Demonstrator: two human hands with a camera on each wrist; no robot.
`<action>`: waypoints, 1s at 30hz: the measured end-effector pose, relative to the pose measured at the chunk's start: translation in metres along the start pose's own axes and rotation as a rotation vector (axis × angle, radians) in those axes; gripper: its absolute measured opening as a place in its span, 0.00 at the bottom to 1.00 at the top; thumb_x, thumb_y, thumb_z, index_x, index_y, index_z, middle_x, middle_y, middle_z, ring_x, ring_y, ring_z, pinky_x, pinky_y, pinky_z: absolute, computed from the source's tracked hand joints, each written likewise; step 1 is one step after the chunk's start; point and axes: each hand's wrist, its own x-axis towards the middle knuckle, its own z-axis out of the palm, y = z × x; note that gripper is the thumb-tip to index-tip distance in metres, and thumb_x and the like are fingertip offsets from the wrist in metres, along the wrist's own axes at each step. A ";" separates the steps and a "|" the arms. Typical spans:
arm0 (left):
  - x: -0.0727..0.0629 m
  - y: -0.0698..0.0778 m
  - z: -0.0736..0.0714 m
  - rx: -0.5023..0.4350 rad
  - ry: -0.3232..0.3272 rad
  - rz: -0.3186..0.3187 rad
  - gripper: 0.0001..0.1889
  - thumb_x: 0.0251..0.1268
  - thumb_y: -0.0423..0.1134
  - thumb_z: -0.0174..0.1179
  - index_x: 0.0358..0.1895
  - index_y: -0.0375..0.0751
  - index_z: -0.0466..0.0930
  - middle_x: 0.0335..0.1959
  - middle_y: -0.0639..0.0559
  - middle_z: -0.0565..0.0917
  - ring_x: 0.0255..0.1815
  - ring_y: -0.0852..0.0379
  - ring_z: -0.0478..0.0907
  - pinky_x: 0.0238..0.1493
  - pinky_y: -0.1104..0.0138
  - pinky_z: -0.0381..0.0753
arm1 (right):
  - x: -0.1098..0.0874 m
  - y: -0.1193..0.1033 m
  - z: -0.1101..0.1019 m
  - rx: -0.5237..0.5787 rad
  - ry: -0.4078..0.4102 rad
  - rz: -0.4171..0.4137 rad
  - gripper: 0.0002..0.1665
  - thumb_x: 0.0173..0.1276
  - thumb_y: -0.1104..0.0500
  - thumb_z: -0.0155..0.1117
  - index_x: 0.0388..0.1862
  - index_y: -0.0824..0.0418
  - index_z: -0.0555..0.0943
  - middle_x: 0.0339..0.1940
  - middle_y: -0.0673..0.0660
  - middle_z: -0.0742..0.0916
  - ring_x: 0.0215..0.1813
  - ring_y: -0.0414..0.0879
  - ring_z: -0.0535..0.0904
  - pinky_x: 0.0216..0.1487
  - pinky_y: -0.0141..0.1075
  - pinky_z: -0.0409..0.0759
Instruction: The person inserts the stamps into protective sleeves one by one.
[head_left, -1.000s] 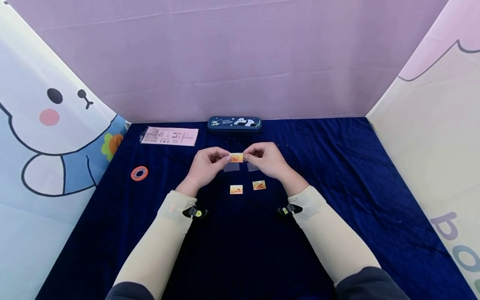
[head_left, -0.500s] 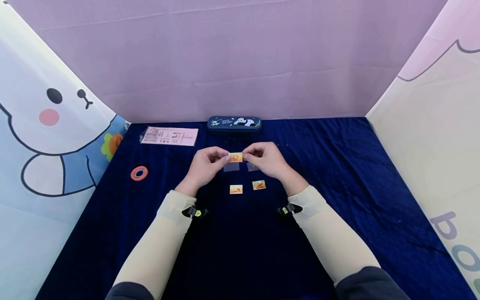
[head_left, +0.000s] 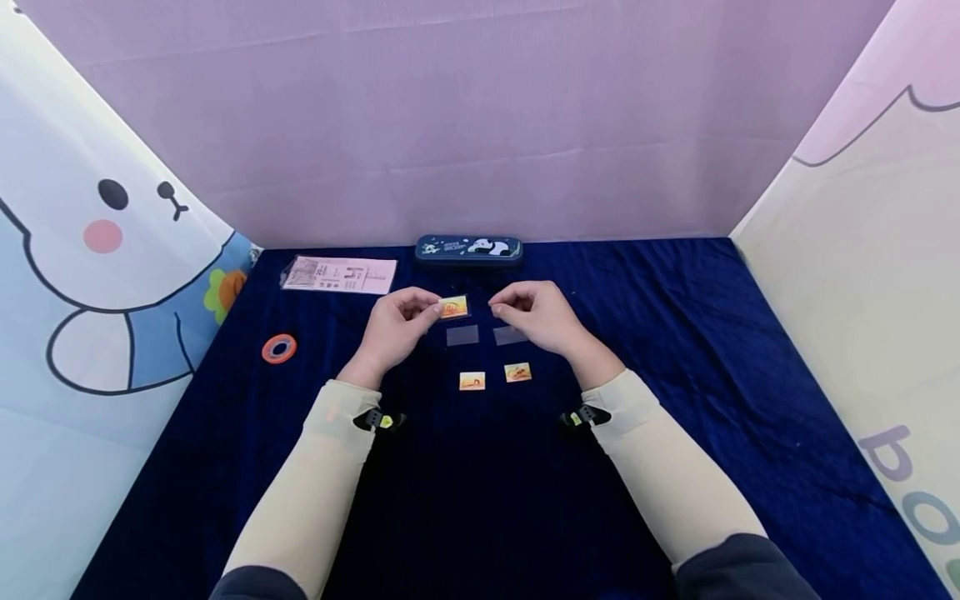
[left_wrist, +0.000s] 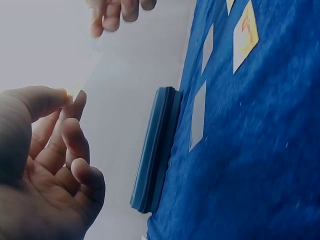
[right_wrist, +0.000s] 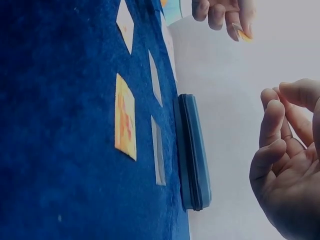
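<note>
Between thumb and forefinger, my left hand (head_left: 397, 323) pinches a small yellow-orange picture card (head_left: 453, 307) by its left side. A clear margin shows along the card's right edge. My right hand (head_left: 542, 315) is held up just right of the card, apart from it, its fingers curled and thumb tip close against the forefinger; nothing shows between them. Below the hands lie two clear rectangular pieces, a left one (head_left: 462, 335) and a right one (head_left: 507, 335), the latter partly behind the right fingers. Nearer me are two more picture cards, one left (head_left: 472, 381) and one right (head_left: 517, 372).
A dark blue pencil case (head_left: 468, 250) with a panda print lies at the back of the blue cloth (head_left: 660, 333). To its left is a pink printed sheet (head_left: 341, 274) in a clear sleeve. An orange tape roll (head_left: 279, 348) lies at the left. Fabric walls surround three sides.
My right hand has let go of the picture card and drawn slightly to the right. My left hand has moved a little left and up with the card.
</note>
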 end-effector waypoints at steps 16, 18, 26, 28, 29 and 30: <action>0.003 -0.019 -0.030 0.198 0.034 -0.105 0.10 0.76 0.46 0.66 0.49 0.45 0.90 0.35 0.48 0.87 0.29 0.52 0.76 0.30 0.64 0.75 | -0.013 0.004 -0.004 -0.095 -0.025 0.007 0.05 0.75 0.56 0.71 0.45 0.50 0.91 0.36 0.49 0.88 0.29 0.50 0.77 0.30 0.39 0.75; 0.004 -0.022 -0.034 0.228 0.022 -0.115 0.10 0.76 0.45 0.66 0.51 0.46 0.90 0.37 0.49 0.88 0.31 0.52 0.76 0.31 0.63 0.75 | -0.015 0.005 -0.006 -0.104 -0.022 0.002 0.05 0.76 0.57 0.70 0.45 0.50 0.91 0.36 0.51 0.89 0.29 0.50 0.77 0.30 0.39 0.76; 0.004 -0.032 -0.049 0.253 0.006 -0.138 0.10 0.76 0.42 0.66 0.52 0.44 0.89 0.42 0.47 0.90 0.37 0.50 0.77 0.40 0.60 0.74 | -0.019 0.007 -0.008 -0.134 -0.023 0.013 0.05 0.75 0.57 0.70 0.45 0.50 0.91 0.36 0.53 0.89 0.28 0.49 0.78 0.29 0.39 0.76; 0.004 -0.036 -0.052 0.266 -0.003 -0.143 0.09 0.75 0.41 0.66 0.51 0.43 0.89 0.41 0.47 0.90 0.37 0.51 0.77 0.41 0.60 0.74 | -0.020 0.006 -0.007 -0.148 -0.029 0.021 0.05 0.75 0.57 0.70 0.45 0.50 0.91 0.37 0.50 0.88 0.28 0.49 0.78 0.29 0.39 0.76; 0.005 -0.037 -0.053 0.274 -0.008 -0.146 0.09 0.75 0.40 0.67 0.51 0.42 0.89 0.41 0.47 0.89 0.38 0.51 0.77 0.41 0.60 0.74 | -0.020 0.006 -0.007 -0.153 -0.029 0.023 0.05 0.75 0.57 0.71 0.45 0.50 0.91 0.37 0.49 0.88 0.28 0.49 0.78 0.29 0.39 0.76; 0.005 -0.039 -0.054 0.283 -0.013 -0.151 0.09 0.75 0.40 0.66 0.51 0.42 0.89 0.40 0.47 0.89 0.38 0.51 0.77 0.41 0.61 0.74 | -0.020 0.005 -0.006 -0.161 -0.029 0.025 0.05 0.74 0.58 0.71 0.45 0.49 0.91 0.37 0.48 0.88 0.28 0.49 0.78 0.29 0.40 0.76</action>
